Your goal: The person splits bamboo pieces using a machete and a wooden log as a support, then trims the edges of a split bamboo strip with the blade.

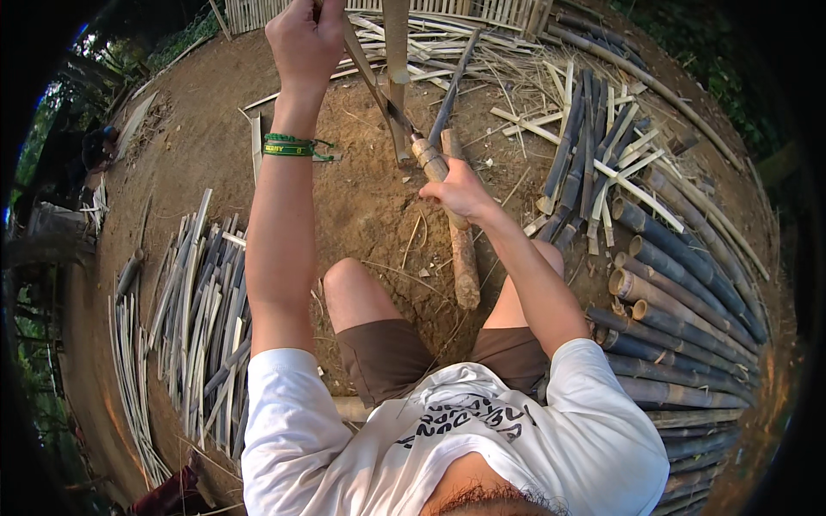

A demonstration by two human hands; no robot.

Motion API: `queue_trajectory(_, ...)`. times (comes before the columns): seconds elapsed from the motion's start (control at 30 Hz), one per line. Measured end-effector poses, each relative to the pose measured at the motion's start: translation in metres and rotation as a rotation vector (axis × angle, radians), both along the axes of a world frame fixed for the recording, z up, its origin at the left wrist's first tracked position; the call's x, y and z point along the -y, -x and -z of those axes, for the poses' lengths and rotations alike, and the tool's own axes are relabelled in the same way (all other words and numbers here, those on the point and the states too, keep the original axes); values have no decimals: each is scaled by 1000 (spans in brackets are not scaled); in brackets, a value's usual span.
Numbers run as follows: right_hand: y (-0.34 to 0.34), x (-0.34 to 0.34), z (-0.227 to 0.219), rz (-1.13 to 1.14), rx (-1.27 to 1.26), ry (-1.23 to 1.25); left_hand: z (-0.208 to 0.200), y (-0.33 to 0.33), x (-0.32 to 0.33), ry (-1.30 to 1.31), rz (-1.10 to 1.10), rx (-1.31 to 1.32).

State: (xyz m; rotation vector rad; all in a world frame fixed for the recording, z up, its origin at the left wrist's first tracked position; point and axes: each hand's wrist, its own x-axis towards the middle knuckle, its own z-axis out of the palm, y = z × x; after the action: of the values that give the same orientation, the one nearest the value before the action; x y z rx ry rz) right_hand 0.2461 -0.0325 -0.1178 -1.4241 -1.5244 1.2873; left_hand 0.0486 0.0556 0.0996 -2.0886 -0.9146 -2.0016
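Observation:
My right hand [463, 191] is wrapped around the light wooden handle [432, 162] of a long knife. Its dark blade [399, 119] points up and left, in among pale bamboo. At the top edge of the view my left hand [306, 41] is closed at the end of a narrow bamboo strip [366, 73], which slants down toward the blade. A wider bamboo strip [396, 43] hangs beside it, its lower end near the ground. The upper ends of both are cut off by the picture's edge. Below my right hand a short round wooden stick [464, 258] lies between my knees.
Split bamboo strips [202, 310] lie piled at my left. Whole bamboo poles [680, 301] are stacked at my right, with dark split pieces [585, 146] beyond them. More pale strips [430, 52] lie ahead before a slatted fence [482, 10]. Another person [99, 148] is at far left.

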Motion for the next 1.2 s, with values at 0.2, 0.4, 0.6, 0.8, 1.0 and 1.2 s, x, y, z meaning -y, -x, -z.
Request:
queue_trajectory(0.2, -39, -13, 9, -110, -691, 287, 8, 38, -18, 103, 99, 180)
queue_trajectory(0.4, -23, -26, 3, -100, -33, -71, -6, 23, -22, -109, -193, -48)
queue_trajectory(0.6, 30, -31, 62, 102, 353, -88, -12, 23, -24, -3, -54, 31)
queue_trajectory(0.8, 50, -48, 116, 144, 349, 66, -5, 8, -19, -29, 3, -10)
queue_trajectory(1.0, 3, -70, 126, -30, 155, 177, 1, 39, -19, 142, 136, 44)
queue_trajectory(1.2, -58, -86, 132, -194, -539, 484, 14, 92, -42, 153, 116, 176)
